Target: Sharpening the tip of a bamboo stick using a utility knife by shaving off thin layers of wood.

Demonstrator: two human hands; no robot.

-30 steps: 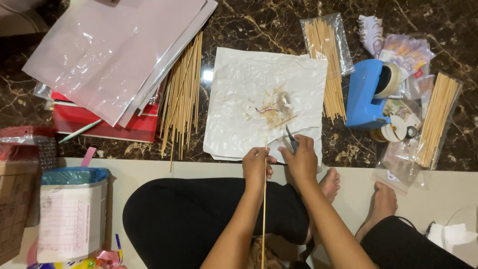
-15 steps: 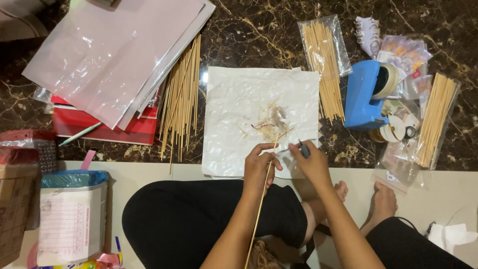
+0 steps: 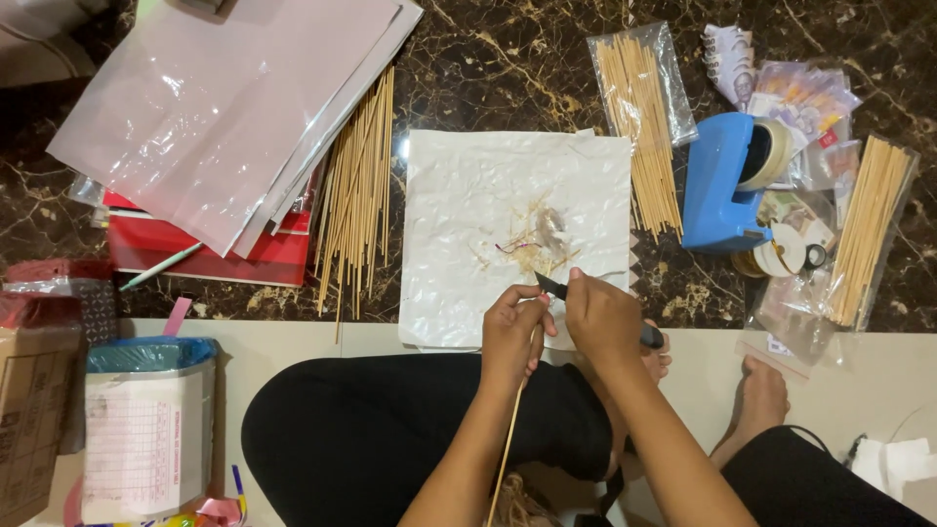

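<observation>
On the floor at far left stands a small bin w/ a blue liner and a paper sheet on its front. Above it, on the dark marble, lie red folders under a stack of clear plastic sheets. Just right of these is a loose pile of bamboo sticks, many of them, not in a bag.

In the middle is a crumpled white sheet w/ a small heap of shavings on it. Over its near edge work both hands. The left hand is closed around one stick, which runs down toward the person's lap; its tip is at the blade. The right hand grips a small dark knife, blade pointing left onto the stick end.

To the right: a bagged bundle of sticks, a blue tape dispenser, and another bagged bundle near the edge.

Progress, as I judge: shavings are few, the loose pile is big, so only some sticks look trimmed and most remain. I cannot tell which sticks in the pile are already done.
</observation>
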